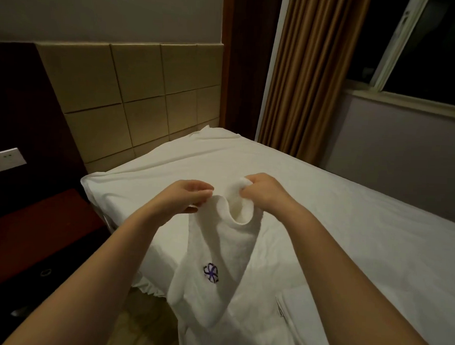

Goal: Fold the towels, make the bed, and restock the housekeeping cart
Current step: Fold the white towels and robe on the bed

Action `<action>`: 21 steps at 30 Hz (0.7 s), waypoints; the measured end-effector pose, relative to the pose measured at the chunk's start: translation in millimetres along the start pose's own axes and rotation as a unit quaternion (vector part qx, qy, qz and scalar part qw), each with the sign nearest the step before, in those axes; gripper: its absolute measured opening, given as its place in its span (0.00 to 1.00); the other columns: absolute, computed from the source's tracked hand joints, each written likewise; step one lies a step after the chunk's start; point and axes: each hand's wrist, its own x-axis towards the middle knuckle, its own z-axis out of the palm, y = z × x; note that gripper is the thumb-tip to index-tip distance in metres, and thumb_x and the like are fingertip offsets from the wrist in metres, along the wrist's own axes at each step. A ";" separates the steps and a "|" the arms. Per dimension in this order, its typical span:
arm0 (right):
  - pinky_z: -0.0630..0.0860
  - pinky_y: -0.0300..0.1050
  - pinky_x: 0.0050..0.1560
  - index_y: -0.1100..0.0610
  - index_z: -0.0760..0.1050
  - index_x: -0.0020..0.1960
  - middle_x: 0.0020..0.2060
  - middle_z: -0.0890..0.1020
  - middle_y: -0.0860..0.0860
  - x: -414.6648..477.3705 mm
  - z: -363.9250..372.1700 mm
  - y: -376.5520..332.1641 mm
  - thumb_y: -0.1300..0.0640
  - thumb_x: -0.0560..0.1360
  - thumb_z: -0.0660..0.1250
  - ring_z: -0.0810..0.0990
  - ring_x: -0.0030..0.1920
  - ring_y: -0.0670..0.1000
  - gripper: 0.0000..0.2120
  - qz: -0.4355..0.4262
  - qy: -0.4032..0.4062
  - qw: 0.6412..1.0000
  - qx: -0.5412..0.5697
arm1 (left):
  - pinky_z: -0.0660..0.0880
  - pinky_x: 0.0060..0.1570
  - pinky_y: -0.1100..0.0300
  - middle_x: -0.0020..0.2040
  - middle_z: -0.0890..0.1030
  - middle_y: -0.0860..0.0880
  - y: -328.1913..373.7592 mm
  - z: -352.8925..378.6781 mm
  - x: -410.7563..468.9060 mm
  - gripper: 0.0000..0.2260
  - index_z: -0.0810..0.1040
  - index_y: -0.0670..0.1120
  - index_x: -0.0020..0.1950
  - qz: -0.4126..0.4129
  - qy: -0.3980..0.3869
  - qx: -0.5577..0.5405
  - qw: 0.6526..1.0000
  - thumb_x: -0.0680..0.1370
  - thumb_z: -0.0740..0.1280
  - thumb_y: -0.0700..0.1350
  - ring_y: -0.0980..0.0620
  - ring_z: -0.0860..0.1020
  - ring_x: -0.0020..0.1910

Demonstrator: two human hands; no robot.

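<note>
The towel [217, 245] hangs above the near edge of the bed [364, 211], held up by its top edge. The left hand [185, 196] pinches 1 side between thumb and fingers, and the right hand [262, 191] has its fingers curled round a bunched corner. It looks light, soft and limp, sagging between the 2 grips, so I judge it is best held at the corners and drawn taut before folding.

Your towel [217, 251] runs off the bottom edge. Your right forearm [361, 271] covers part of the folded white cloth [295, 313] at lower right. The purple emblem [211, 273] is blurred.
</note>
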 end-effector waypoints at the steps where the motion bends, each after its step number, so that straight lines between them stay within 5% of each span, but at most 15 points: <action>1: 0.77 0.51 0.50 0.62 0.80 0.52 0.46 0.81 0.56 0.1 -4.2 2.4 0.64 0.73 0.62 0.79 0.48 0.57 0.11 0.004 0.015 1.000 -0.017 | 0.75 0.51 0.63 0.54 0.77 0.51 -0.4 -1.7 -0.3 0.12 0.76 0.48 0.61 0.009 -0.042 0.011 0.999 0.77 0.67 0.44 0.53 0.76 0.53; 4: 0.77 0.49 0.48 0.60 0.80 0.51 0.45 0.80 0.52 -1.0 -13.2 3.5 0.63 0.74 0.61 0.78 0.48 0.55 0.10 -0.011 0.021 1.000 -0.019 | 0.74 0.52 0.61 0.56 0.77 0.50 2.8 4.0 5.0 0.14 0.75 0.48 0.61 0.054 -0.022 0.179 0.982 0.76 0.69 0.41 0.51 0.76 0.53; 9: 0.74 0.45 0.44 0.59 0.80 0.45 0.42 0.79 0.50 -4.1 -24.6 -3.1 0.67 0.74 0.60 0.76 0.47 0.52 0.11 -0.058 0.015 0.998 0.008 | 0.70 0.50 0.58 0.56 0.74 0.48 13.5 14.0 11.5 0.10 0.81 0.50 0.56 0.162 0.136 0.447 0.869 0.78 0.65 0.50 0.48 0.71 0.55; 12: 0.72 0.43 0.50 0.52 0.79 0.39 0.42 0.75 0.46 -9.0 -30.7 -3.1 0.69 0.74 0.57 0.73 0.49 0.50 0.18 -0.083 0.003 0.997 -0.002 | 0.68 0.63 0.57 0.70 0.65 0.53 24.2 20.3 9.1 0.06 0.83 0.51 0.45 0.214 0.013 0.321 0.923 0.72 0.71 0.52 0.53 0.63 0.66; 15: 0.73 0.44 0.51 0.49 0.77 0.34 0.43 0.75 0.48 -14.2 -37.8 -2.7 0.72 0.71 0.56 0.74 0.49 0.51 0.21 -0.111 -0.005 0.994 -0.023 | 0.72 0.59 0.63 0.64 0.71 0.56 36.0 32.6 4.3 0.15 0.84 0.48 0.46 0.171 -0.168 0.146 0.960 0.68 0.66 0.57 0.55 0.72 0.60; 18: 0.75 0.41 0.46 0.50 0.78 0.34 0.41 0.77 0.47 -17.6 -45.5 -0.1 0.72 0.69 0.58 0.75 0.46 0.48 0.19 -0.111 0.029 0.993 0.005 | 0.76 0.58 0.57 0.57 0.75 0.48 36.5 43.9 7.5 0.28 0.81 0.38 0.50 0.170 -0.199 0.090 0.961 0.64 0.65 0.60 0.48 0.76 0.56; 21: 0.74 0.38 0.41 0.53 0.80 0.37 0.38 0.78 0.45 -17.9 -52.1 5.5 0.71 0.69 0.60 0.75 0.43 0.46 0.17 -0.098 0.074 0.992 0.025 | 0.76 0.58 0.57 0.56 0.75 0.47 33.6 54.3 9.7 0.24 0.82 0.43 0.47 0.161 -0.198 0.060 0.965 0.62 0.65 0.60 0.48 0.76 0.55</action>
